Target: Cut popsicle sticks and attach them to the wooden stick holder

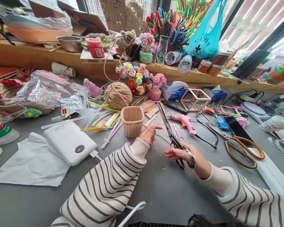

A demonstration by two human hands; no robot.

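Note:
My right hand (183, 154) grips black-handled scissors (167, 121) with the blades open and pointing up and away. My left hand (149, 134) pinches a thin strand of twine (162, 136) that runs toward the scissors, just right of a small basket made of wooden sticks (132, 121). A ball of jute twine (118, 95) sits behind the basket. Both my sleeves are white with dark stripes.
A white power bank (69, 142) and a paper sheet (35, 162) lie at left. A pink glue gun (185, 122), a wooden cube frame (195, 100) and large brass-handled scissors (242, 148) lie at right. Pipe-cleaner flowers (138, 77) and a cluttered wooden shelf (38, 56) stand behind.

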